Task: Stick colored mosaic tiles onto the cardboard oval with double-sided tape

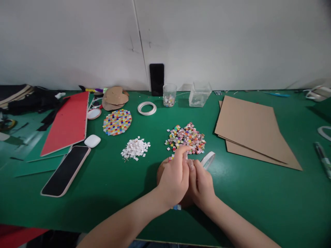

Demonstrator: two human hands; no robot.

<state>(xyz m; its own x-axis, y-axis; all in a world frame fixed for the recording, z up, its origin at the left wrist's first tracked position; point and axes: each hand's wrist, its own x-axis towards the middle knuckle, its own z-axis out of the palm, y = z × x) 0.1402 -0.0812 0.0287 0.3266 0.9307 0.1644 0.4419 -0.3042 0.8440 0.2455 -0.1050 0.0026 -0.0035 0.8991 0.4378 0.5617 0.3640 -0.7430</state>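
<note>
Both hands meet over a brown round piece near the table's front edge, with a few coloured tiles at its rim. My left hand is closed, its fingertips together near the colourful tile pile. My right hand has its fingers curled and presses against the left one. Whatever the fingertips pinch is too small or hidden to make out. A roll of white tape lies just behind the right hand. White tiles form a loose pile to the left.
On the green table lie cardboard sheets at right, a tile-covered disc, a phone and a red board at left. A glass, a clear box and another phone stand at the back.
</note>
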